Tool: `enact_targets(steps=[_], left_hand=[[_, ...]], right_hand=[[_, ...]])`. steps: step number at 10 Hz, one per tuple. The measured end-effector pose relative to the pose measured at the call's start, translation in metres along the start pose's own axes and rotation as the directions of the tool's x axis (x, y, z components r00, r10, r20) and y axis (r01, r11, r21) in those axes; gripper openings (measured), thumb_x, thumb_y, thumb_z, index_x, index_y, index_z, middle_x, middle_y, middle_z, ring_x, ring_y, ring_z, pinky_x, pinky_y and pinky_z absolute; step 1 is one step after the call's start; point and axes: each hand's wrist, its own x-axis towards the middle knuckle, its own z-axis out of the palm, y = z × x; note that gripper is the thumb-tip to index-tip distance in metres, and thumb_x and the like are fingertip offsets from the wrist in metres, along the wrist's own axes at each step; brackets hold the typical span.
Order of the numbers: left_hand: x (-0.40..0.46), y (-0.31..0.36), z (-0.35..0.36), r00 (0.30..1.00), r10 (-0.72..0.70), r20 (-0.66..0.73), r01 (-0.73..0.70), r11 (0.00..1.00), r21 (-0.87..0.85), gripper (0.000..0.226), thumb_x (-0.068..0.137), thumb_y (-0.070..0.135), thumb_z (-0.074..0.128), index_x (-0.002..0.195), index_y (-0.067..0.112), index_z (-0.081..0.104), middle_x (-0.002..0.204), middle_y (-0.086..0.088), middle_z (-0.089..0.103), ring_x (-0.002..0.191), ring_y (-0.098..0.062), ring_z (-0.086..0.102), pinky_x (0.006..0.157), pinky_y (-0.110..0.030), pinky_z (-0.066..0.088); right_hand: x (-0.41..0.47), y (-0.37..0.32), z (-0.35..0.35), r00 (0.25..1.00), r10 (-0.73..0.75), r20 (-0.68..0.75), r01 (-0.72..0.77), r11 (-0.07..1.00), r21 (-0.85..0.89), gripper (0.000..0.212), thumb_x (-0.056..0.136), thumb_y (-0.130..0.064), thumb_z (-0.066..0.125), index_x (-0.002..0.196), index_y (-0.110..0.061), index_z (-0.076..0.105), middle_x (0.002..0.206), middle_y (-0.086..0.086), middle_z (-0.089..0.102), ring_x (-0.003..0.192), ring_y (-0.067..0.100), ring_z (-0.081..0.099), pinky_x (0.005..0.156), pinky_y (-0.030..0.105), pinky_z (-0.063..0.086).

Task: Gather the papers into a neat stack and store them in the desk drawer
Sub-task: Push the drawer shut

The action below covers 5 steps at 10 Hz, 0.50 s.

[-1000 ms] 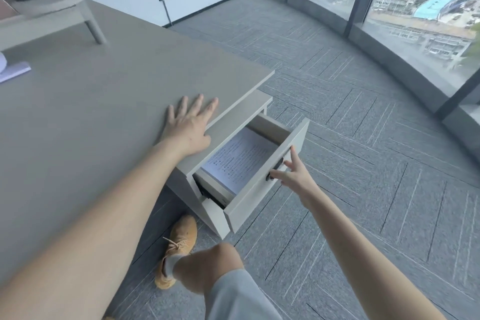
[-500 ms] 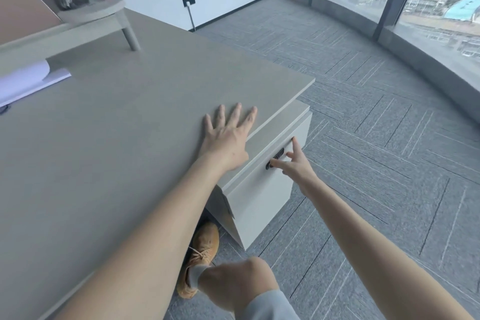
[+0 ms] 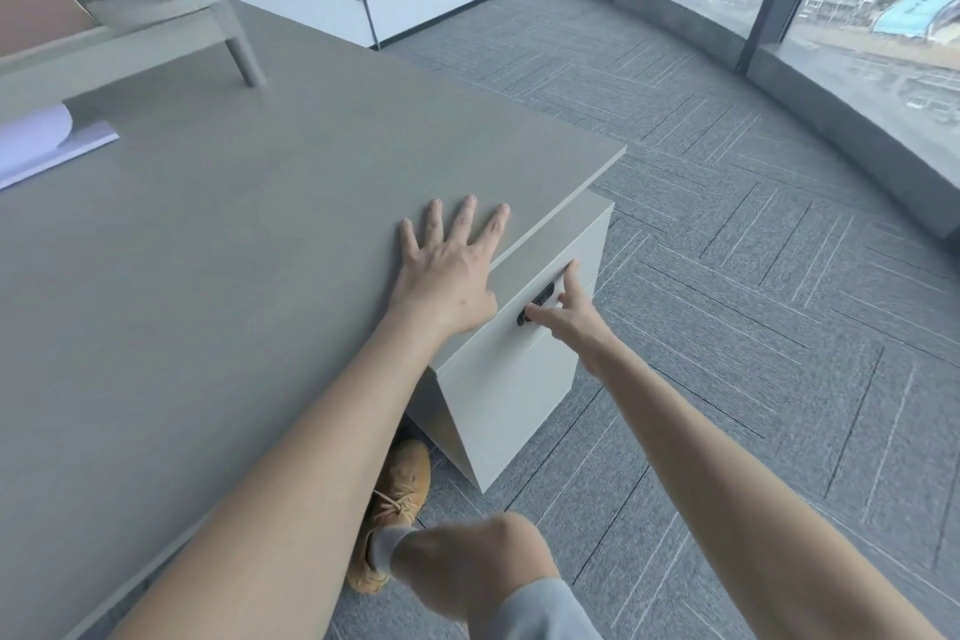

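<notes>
The light grey desk drawer [image 3: 524, 353] sits pushed flush into its cabinet under the desk's right end. Its dark recessed handle [image 3: 535, 309] shows on the front. My right hand [image 3: 569, 314] rests against the drawer front at the handle, fingers spread, holding nothing. My left hand [image 3: 447, 270] lies flat with fingers apart on the grey desk top [image 3: 234, 276], near the front right edge. The papers are hidden inside the shut drawer.
A white notebook or pad [image 3: 47, 146] lies at the desk's far left. A raised grey shelf [image 3: 171, 10] stands at the back. My knee [image 3: 483, 566] and tan shoe [image 3: 397, 499] are beside the cabinet. Grey carpet [image 3: 727, 276] runs to the windows.
The drawer, open a second ago with the printed papers showing inside, has been pushed shut by my right hand. My left hand stayed flat on the desk.
</notes>
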Motion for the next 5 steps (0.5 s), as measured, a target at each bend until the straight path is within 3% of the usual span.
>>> enact_targets(steps=[1,2,3,4,5], left_hand=[[0.0,0.0,-0.001,1.0,-0.004,0.004,0.004,1.0,-0.018,0.096,0.083,0.032,0.054,0.158,0.036,-0.005,0.169,-0.004,-0.002,0.153,-0.041,0.0,0.119,-0.063,0.006],[-0.001,0.0,-0.002,1.0,-0.007,0.004,0.007,0.999,-0.042,0.095,0.082,0.037,0.054,0.158,0.037,-0.003,0.169,-0.003,-0.001,0.153,-0.04,0.0,0.119,-0.062,0.005],[-0.004,-0.001,-0.005,1.0,-0.01,0.015,0.011,0.996,-0.085,0.091,0.083,0.043,0.054,0.158,0.037,0.002,0.169,-0.002,0.002,0.154,-0.038,0.0,0.12,-0.06,0.004],[-0.009,-0.001,-0.009,1.0,-0.019,0.002,0.019,0.982,-0.187,0.084,0.086,0.044,0.053,0.158,0.033,0.012,0.169,-0.001,0.008,0.154,-0.034,0.002,0.122,-0.055,0.003],[-0.025,-0.003,-0.016,0.998,-0.054,-0.028,0.035,0.888,-0.458,0.073,0.091,0.036,0.057,0.156,0.025,0.026,0.166,-0.004,0.023,0.154,-0.028,0.01,0.123,-0.044,0.007]], right_hand=[[0.0,-0.006,-0.001,1.0,0.023,-0.006,-0.023,0.999,-0.047,0.114,0.085,-0.022,0.07,0.159,-0.026,-0.016,0.105,-0.008,0.057,0.103,0.017,0.056,0.088,0.03,0.044],[0.001,-0.011,-0.003,1.0,0.024,-0.01,-0.025,0.991,-0.128,0.108,0.089,-0.016,0.067,0.158,-0.021,-0.015,0.083,-0.008,0.05,0.077,0.005,0.051,0.064,0.02,0.037],[-0.007,-0.025,-0.004,0.998,0.033,-0.054,-0.046,0.967,-0.25,0.087,0.087,-0.019,0.069,0.153,-0.015,0.013,0.089,-0.002,0.054,0.077,0.013,0.052,0.058,0.024,0.036],[-0.016,-0.037,-0.005,0.991,-0.033,-0.131,-0.021,0.918,-0.396,0.034,0.087,-0.019,0.066,0.116,-0.011,0.051,0.108,0.011,0.069,0.1,0.029,0.064,0.067,0.03,0.04],[-0.033,-0.056,-0.01,0.983,-0.132,-0.124,0.053,0.866,-0.497,0.031,0.088,-0.016,0.063,0.118,-0.009,0.063,0.123,0.016,0.069,0.118,0.033,0.062,0.08,0.03,0.044]])
